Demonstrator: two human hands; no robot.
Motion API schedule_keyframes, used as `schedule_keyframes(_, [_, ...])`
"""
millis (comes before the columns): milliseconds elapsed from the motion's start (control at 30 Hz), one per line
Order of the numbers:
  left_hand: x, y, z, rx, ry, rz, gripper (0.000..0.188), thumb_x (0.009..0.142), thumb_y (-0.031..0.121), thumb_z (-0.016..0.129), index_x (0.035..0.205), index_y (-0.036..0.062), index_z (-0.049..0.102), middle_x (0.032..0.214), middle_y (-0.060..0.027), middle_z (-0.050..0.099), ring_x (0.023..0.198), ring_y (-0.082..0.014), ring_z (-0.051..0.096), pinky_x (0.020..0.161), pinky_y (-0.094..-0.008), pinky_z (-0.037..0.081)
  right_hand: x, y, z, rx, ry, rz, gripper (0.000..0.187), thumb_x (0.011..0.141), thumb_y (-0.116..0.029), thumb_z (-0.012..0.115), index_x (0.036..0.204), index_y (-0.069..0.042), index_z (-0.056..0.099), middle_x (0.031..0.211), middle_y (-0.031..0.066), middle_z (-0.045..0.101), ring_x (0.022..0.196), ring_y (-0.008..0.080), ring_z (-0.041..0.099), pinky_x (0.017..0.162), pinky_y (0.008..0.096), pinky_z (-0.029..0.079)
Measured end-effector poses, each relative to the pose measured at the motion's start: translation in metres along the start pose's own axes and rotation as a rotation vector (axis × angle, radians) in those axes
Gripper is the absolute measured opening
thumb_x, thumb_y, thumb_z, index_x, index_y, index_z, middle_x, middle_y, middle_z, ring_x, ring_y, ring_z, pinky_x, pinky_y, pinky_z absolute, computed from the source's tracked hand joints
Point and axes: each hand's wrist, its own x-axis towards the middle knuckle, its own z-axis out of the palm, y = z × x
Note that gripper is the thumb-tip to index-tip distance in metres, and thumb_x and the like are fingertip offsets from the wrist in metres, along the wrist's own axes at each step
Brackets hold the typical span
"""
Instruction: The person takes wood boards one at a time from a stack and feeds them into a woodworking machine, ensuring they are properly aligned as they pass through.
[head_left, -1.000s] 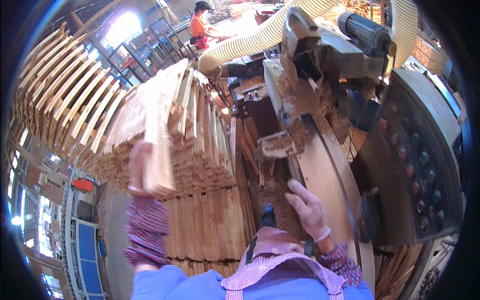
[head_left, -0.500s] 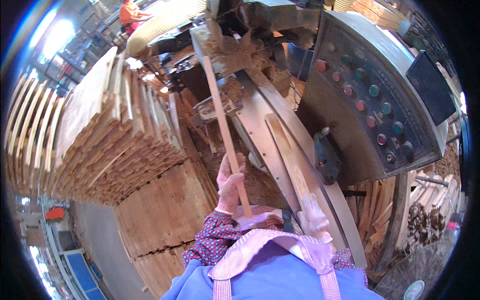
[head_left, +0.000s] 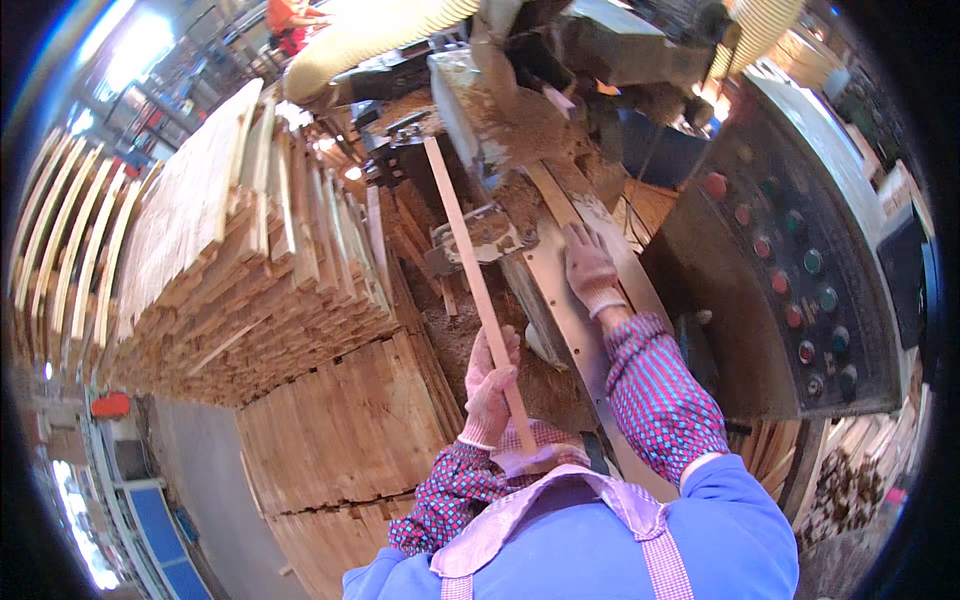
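Note:
My left hand (head_left: 491, 388), in a pinkish work glove, is closed around the lower part of a long thin wooden strip (head_left: 463, 240). The strip slants up and away toward the machine's left side. Stretched forward, my gloved right hand (head_left: 591, 266) lies flat on the metal machine bed (head_left: 560, 270), fingers extended and slightly apart. Just ahead of its fingertips, a second wooden strip (head_left: 552, 194) lies along the bed, its far end under the sawdust-covered machine head (head_left: 530, 125). Whether the fingertips touch this strip I cannot tell.
A tall stack of boards (head_left: 250, 280) rests on wooden panels (head_left: 350, 430) at left. The control panel (head_left: 790, 260) with red and green buttons stands at right. A ribbed hose (head_left: 370, 45) arches at the back. A person in orange (head_left: 292, 22) is far left. Bundled strips (head_left: 850, 460) lie lower right.
My right hand has moved forward along the bed, and the strip there has gone farther into the machine. My left hand still holds its strip. The view has shifted.

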Motion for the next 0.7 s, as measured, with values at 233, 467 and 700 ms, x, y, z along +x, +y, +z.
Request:
schedule_keyframes(233, [0.001, -0.015, 0.008, 0.389, -0.135, -0.164, 0.057, 0.094, 0.025, 0.063, 0.143, 0.0051, 0.042, 0.128, -0.0096, 0.057, 0.115, -0.0239, 0.058, 0.1, -0.0336, 0.046, -0.147, -0.108, -0.103, 1.0, -0.56, 0.248, 0.088, 0.085, -0.024, 0.067, 0.155, 0.0, 0.017, 0.147, 0.0186, 0.045, 0.129, 0.0247, 0.049, 0.107, 0.0342, 0.04])
schedule_keyframes(467, [0.121, 0.228, 0.01, 1.82, -0.198, 1.2, 0.052, 0.073, 0.027, 0.079, 0.119, 0.0104, 0.061, 0.107, -0.014, 0.066, 0.09, -0.0341, 0.067, 0.078, -0.0434, 0.055, -0.33, -0.048, -0.184, 0.189, -0.507, 0.473, 0.09, 0.08, -0.026, 0.07, 0.153, -0.007, 0.022, 0.123, 0.027, 0.056, 0.096, 0.0426, 0.064, 0.078, 0.0474, 0.054])
schedule_keyframes(700, [0.262, 0.486, -0.1, 2.401, 0.38, 0.259, 0.062, 0.074, 0.054, 0.066, 0.1, -0.0025, 0.072, 0.102, -0.0319, 0.066, 0.102, -0.0418, 0.065, 0.087, -0.0472, 0.05, -0.463, -0.027, -0.261, 0.046, -0.592, 0.546, 0.083, 0.078, -0.03, 0.069, 0.149, -0.01, 0.03, 0.119, 0.0252, 0.057, 0.09, 0.0416, 0.066, 0.073, 0.0491, 0.055])
